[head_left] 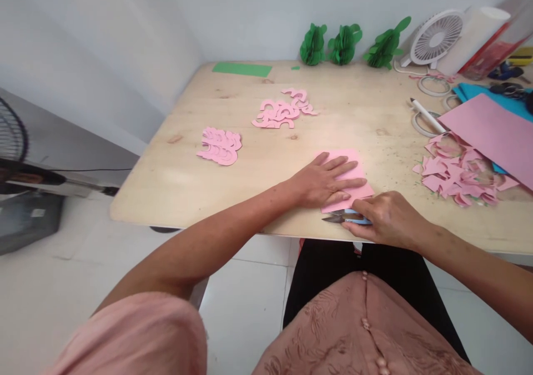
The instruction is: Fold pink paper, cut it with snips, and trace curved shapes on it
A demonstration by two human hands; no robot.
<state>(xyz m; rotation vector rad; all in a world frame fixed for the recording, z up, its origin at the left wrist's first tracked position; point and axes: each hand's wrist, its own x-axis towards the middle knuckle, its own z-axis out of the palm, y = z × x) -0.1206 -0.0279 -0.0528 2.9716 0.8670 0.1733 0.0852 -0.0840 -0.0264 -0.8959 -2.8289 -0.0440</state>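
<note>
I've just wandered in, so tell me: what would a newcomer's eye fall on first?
Probably the left hand, spread on a pink sheet just right of centre, and the right hand beside it, holding blue-handled snips. Three green paper figures stand at the back of the table, left of a white fan. A heap of pink scraps lies on the right, too.

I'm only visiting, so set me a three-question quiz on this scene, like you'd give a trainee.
1. What tool is in the right hand?
2. True or false: the left hand is gripping the white pen.
3. How many green paper figures stand along the back of the table: A) two, B) three, C) five?

Key:
1. Small scissors with blue handles.
2. False; it lies spread on a pink sheet.
3. B.
</note>
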